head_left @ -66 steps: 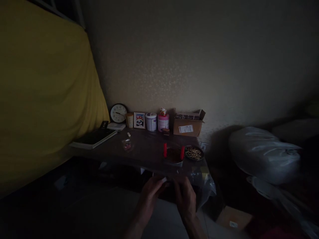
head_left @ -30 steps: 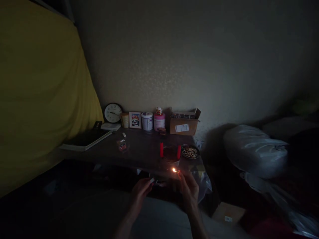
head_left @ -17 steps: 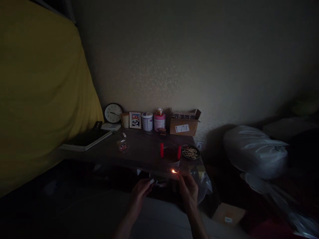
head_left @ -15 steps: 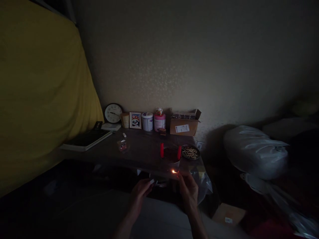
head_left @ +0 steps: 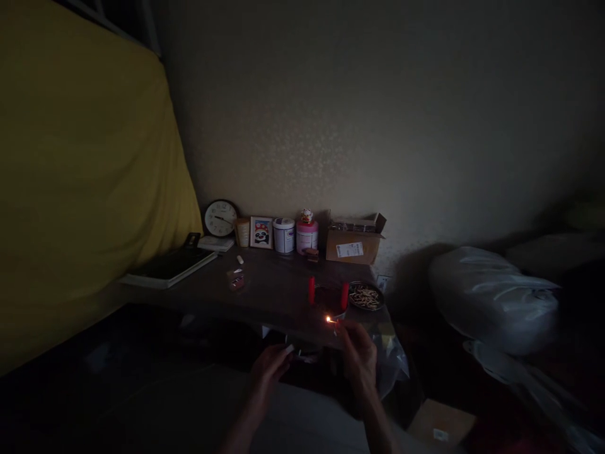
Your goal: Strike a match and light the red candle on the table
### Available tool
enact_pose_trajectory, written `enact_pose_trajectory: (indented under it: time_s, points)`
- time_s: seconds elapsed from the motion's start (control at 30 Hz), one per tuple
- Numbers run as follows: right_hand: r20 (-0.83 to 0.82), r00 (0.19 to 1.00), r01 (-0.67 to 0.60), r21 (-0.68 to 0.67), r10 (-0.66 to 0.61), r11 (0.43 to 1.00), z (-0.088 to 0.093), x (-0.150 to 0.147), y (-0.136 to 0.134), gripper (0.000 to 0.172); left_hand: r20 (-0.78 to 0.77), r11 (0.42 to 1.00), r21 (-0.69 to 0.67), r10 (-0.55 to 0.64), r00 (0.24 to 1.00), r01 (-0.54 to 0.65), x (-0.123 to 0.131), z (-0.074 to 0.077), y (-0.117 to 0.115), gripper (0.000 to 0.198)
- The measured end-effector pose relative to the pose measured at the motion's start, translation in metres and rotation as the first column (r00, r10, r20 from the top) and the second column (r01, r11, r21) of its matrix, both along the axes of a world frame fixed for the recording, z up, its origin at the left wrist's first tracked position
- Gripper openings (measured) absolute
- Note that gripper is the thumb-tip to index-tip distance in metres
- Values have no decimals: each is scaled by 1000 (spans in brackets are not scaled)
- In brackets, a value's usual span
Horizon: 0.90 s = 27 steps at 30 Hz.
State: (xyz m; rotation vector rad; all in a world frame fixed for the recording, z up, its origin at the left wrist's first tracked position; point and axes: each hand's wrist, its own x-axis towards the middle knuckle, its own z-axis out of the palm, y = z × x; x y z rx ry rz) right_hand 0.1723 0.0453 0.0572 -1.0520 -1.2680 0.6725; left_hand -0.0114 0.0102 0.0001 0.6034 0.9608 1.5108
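Note:
Pinched in the fingertips of my right hand is a lit match, its small flame pointing left. My left hand is closed on a small matchbox, of which only a pale end shows. Two red candles stand upright, unlit, at a dark round dish just beyond the flame. To the right of the candles, a round tray holds many matchsticks. The flame is in front of the dish, apart from both wicks.
The dark table carries a clock, a framed panda picture, a white tin, a pink tin and a cardboard box along the wall. A clear plastic bag hangs at its right front corner.
The view has shifted slightly, so the table items sit lower and further right. The burning match has come closer to the dish with the candles. Both hands keep their hold.

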Motion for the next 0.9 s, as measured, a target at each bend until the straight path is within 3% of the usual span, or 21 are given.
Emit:
enact_pose_trajectory:
  time_s: [0.5, 0.7, 0.9]
  points:
    - [-153, 973, -171, 26, 173, 985, 25, -11, 15, 22, 62, 1000, -8, 28, 998, -28, -2, 1, 1, 25]
    - [-134, 976, -165, 43, 169, 985, 26, -11, 27, 22, 57, 997, -65, 50, 997, -46, -2, -2, 2, 30]
    - [0, 998, -64, 106, 64, 992, 32, -10, 37, 21, 74, 996, -76, 60, 995, -55, -3, -5, 4, 34]
